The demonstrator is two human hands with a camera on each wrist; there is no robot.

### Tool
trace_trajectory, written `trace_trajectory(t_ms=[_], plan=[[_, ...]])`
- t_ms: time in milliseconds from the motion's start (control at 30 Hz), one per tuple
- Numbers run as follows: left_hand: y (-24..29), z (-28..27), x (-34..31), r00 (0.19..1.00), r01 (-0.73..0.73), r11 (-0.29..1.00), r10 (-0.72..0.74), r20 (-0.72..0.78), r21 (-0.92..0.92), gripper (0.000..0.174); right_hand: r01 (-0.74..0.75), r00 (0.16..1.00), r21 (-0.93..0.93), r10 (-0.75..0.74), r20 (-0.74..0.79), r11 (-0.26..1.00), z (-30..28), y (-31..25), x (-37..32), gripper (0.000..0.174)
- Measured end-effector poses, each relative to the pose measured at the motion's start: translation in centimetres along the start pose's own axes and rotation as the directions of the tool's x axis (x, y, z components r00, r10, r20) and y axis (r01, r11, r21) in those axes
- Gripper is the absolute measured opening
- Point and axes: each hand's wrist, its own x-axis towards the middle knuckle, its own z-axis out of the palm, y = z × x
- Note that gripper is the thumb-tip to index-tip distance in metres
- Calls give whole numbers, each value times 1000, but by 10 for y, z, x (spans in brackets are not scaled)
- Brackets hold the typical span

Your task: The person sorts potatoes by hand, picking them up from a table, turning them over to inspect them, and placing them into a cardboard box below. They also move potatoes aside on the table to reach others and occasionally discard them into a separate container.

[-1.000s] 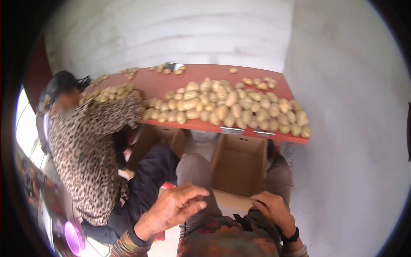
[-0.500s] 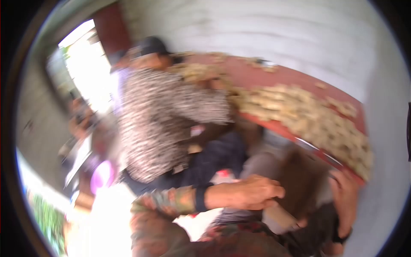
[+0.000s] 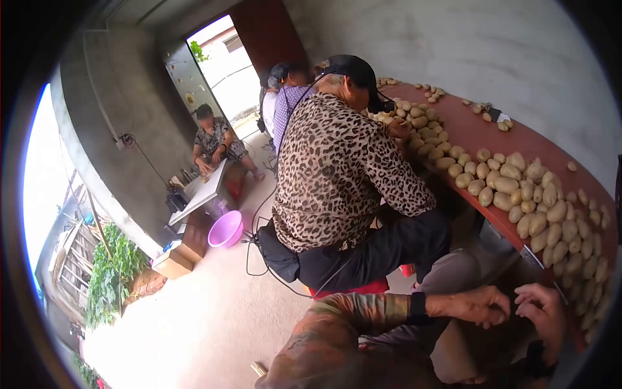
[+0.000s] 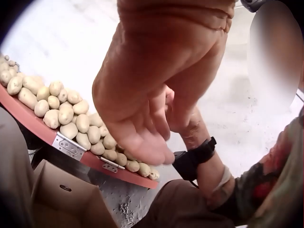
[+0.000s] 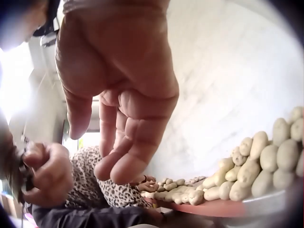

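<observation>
My left hand (image 3: 476,306) hangs in front of my body with loosely bent fingers, holding nothing. Close beside it, my right hand (image 3: 543,311) is raised, its fingers also loosely bent and nothing between them. The right wrist view shows the right palm (image 5: 118,71) bare, fingers pointing down. Past the hands, a long pile of potatoes (image 3: 505,184) lies along the red table (image 3: 468,133). Neither hand touches a potato. Below the table edge an open cardboard box (image 4: 69,190) stands near my knees.
On my left a person in a leopard-print shirt (image 3: 324,168) sits close at the table. Farther back another person (image 3: 217,139) sits by a low white table (image 3: 202,193). A pink basin (image 3: 225,229), cables and small cartons (image 3: 172,264) are on the floor.
The head view has swung left, bringing the doorway, the seated people and the basin into view. My hands stay empty and now appear closer together at the right.
</observation>
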Motion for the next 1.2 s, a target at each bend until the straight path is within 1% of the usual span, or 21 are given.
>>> trace_trajectory(t_ms=[33, 67, 133, 200, 267, 333, 400, 433, 467, 500, 533, 600, 633, 667, 700, 733, 767, 800, 833, 1000, 1200], plan=[[-3, 0, 14, 1000, 5, 1000, -5, 9, -4, 18, -27, 999, 147, 32, -36, 989, -1, 6, 1, 28], [-7, 0, 25, 997, -16, 1000, 16, -70, -4, 17, -37, 999, 151, 42, -33, 988, -3, 17, 1, 28], [-11, -2, 42, 987, -32, 999, 29, -160, -19, 16, 15, 973, 399, 78, -216, 917, -8, 48, 1, 24], [-10, -7, 55, 979, -137, 989, 143, -145, 53, 14, 2, 953, 406, 121, -277, 914, -12, 73, 1, 21], [-11, -11, 64, 975, -94, 996, 93, -201, 5, 14, -43, 857, 398, 238, -457, 917, -16, 82, 3, 22], [-12, -8, 75, 966, -53, 998, 39, -256, -46, 14, -77, 890, 375, 233, -391, 924, -34, 101, 4, 23], [-11, 5, 97, 958, -211, 950, 153, -244, -232, 14, 26, 988, 496, 52, -142, 868, -42, 100, 3, 35], [-12, 12, 116, 957, -211, 948, 150, -247, -240, 14, 101, 721, 604, 361, -592, 790, -25, 114, 3, 35], [-14, 23, 138, 916, -375, 900, 324, -236, -221, 14, 92, 718, 602, 366, -592, 793, -26, 114, 2, 35], [-7, 29, 144, 846, -528, 824, 488, -215, -206, 13, 101, 741, 475, 252, -623, 874, -30, 115, -1, 34], [-8, 34, 145, 849, -525, 821, 486, -205, -226, 13, 109, 756, 335, 141, -639, 936, -36, 117, -6, 34], [6, 59, 154, 727, -506, 808, 588, -355, 301, 12, 91, 762, -10, -76, -643, 996, -49, 121, -13, 33], [16, 56, 142, 833, -534, 831, 486, -265, -156, 10, 63, 758, -197, -175, -628, 978, -55, 124, -16, 33], [-8, 68, 162, 816, -572, 777, 507, -276, -263, 10, 32, 763, -362, -256, -594, 932, -61, 126, -18, 33], [-14, 56, 159, 722, -688, 714, 653, -230, -132, 11, 2, 777, -505, -319, -542, 863, -66, 126, -18, 33], [-3, 48, 127, 898, -432, 771, 416, -144, -468, 14, -31, 798, -636, -364, -481, 771, -69, 126, -16, 33], [-31, 51, 134, 967, -245, 884, 196, -161, -398, 15, 97, 800, -120, -149, -581, 988, -66, 119, -15, 30], [-49, 48, 131, 988, -129, 890, 75, -138, -437, 15, 230, 810, 419, 66, -582, 878, -59, 107, -11, 28], [-75, 46, 132, 988, -74, 906, 9, -155, -417, 17, 262, 845, 629, 141, -515, 732, -62, 99, -11, 27], [-149, 45, 118, 922, 228, 858, -343, -182, -461, 23, 313, 813, 637, 148, -563, 704, -73, 102, -11, 27], [-178, 54, 116, 911, 267, 856, -374, -173, -442, 21, 406, 747, 623, 150, -647, 668, -84, 109, -18, 25]])
